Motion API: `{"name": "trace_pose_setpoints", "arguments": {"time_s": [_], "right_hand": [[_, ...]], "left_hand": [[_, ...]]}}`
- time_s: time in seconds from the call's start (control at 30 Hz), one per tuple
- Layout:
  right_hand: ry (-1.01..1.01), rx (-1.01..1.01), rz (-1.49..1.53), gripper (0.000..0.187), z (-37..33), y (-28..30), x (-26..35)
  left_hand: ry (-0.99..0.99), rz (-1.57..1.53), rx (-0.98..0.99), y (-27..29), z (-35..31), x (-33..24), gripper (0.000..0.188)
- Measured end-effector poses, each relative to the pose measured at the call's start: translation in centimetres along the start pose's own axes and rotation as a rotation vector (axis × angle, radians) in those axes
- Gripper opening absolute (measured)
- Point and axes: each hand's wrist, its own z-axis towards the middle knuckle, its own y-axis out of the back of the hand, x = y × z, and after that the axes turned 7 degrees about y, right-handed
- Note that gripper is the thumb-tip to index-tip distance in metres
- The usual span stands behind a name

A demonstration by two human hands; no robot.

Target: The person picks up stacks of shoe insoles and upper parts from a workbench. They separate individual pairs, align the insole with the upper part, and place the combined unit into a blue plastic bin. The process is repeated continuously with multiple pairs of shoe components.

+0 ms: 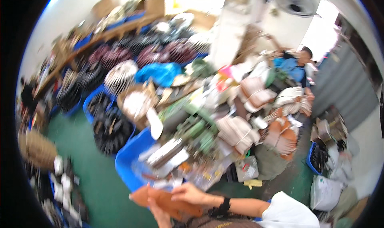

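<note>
My left hand is closed round the near side of a tan, flat piece that looks like leather, held low over the floor. From the right, my right hand grips the top edge of the same piece; a black band circles that wrist. The piece is curved, with one pointed end toward the left. Motion smears the fingertips, and the lower part of the piece is partly covered by my hands. Just beyond stands a blue plastic bin with grey and white rolled pieces and clear plastic in it.
A large heap of tied bundles, green rolls and scraps lies ahead. Behind it at the right, a person in blue reaches out. Blue baskets with black pieces stand on the green floor; white sacks sit at the right.
</note>
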Motion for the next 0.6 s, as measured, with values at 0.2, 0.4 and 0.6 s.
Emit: {"name": "trace_pose_setpoints", "arguments": {"time_s": [0.2,0.4,0.6], "right_hand": [[-0.101,0.175,0.215,0.027,1.2,0.4,0.8],[0.034,0.111,0.016,0.025,1.1,0.4,-2.7],[0.249,-0.026,-0.157,0.024,0.3,-0.7,-1.4]], "left_hand": [[0.177,0.087,-0.178,2.7,2.7,-1.1,0.036],[0.178,0.098,-0.267,5.6,3.8,-1.2,0.037],[0.056,0.126,-0.162,8.0,3.3,-0.3,0.044]]}}
